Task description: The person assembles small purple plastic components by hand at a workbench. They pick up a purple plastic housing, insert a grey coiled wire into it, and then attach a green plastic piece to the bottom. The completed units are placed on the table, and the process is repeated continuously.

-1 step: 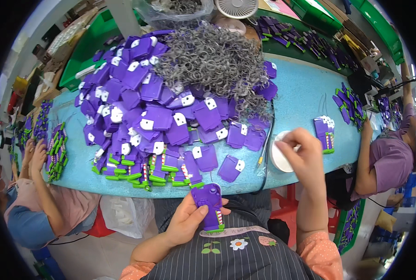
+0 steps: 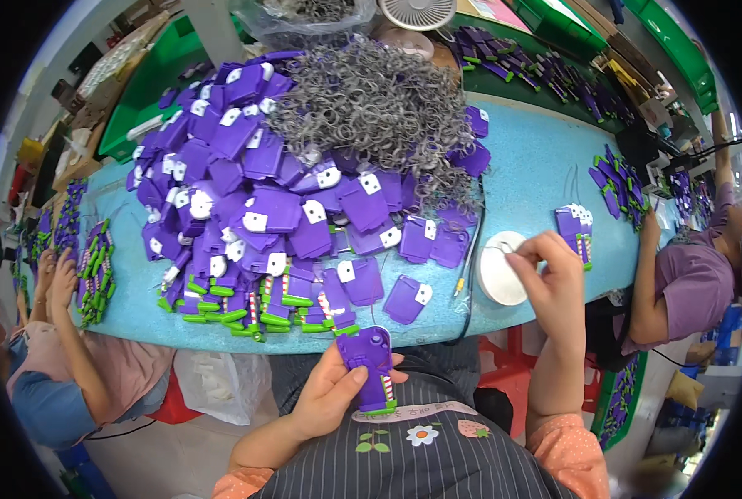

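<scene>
While the big purple heap [image 2: 271, 200] and tangled grey rings [image 2: 379, 108] crowd the blue bench [image 2: 537, 166] at eleven o'clock, a careless sweep could pull pieces off its near edge. Closed around the purple tag [image 2: 369, 356] at six o'clock, the left hand [image 2: 331, 391] holds it off the bench, where a loose grip could drop it. At three o'clock the right hand [image 2: 550, 270] pinches what looks like a fine thread above the white disc [image 2: 500, 268], and it could slip free.

Purple toy piece [image 2: 369, 356]: smooth matt plastic. Ring heap [image 2: 371, 108]: grey metal wire. Table [image 2: 537, 175]: smooth blue.

Purple tags [image 2: 254, 200] with white patches heap on the light-blue tabletop [image 2: 537, 166] — grey metal rings [image 2: 371, 100] toward its far edge; the held purple piece [image 2: 369, 356] has a green end and a red-and-white striped strip.
</scene>
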A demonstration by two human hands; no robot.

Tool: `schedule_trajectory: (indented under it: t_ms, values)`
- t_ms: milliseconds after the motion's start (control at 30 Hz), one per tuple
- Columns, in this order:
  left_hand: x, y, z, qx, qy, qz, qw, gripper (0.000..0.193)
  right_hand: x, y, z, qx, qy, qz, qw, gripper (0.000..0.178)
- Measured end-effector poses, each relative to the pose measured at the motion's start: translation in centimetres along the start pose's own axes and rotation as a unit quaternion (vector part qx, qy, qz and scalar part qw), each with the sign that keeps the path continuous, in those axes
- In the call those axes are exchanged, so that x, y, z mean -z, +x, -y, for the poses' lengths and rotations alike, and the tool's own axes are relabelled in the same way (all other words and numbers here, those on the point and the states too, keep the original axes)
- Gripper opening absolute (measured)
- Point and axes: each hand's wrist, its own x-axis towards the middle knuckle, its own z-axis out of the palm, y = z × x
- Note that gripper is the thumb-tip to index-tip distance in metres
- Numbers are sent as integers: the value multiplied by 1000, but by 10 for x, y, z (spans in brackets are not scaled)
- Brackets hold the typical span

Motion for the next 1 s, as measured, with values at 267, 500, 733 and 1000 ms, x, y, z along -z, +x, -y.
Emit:
schedule_trajectory:
  t_ms: [267, 500, 733, 1000]
  values:
    - [-10, 17, 4, 16, 22, 1, 1000, 38, 4, -32, -36, 8, -122, 50, 991, 5]
    - [-29, 21, 0, 5, 44, 7, 999, 38, 6, -53, 4, -22, 210, -19, 977, 4]
    - [-39, 18, -4, -8, 62, 30, 998, 37, -41, -69, 29, -48, 423, 164, 890, 4]
    - [-30, 14, -1, 34, 162, 76, 983, 32, -39, -76, 22, -167, 492, 217, 826, 11]
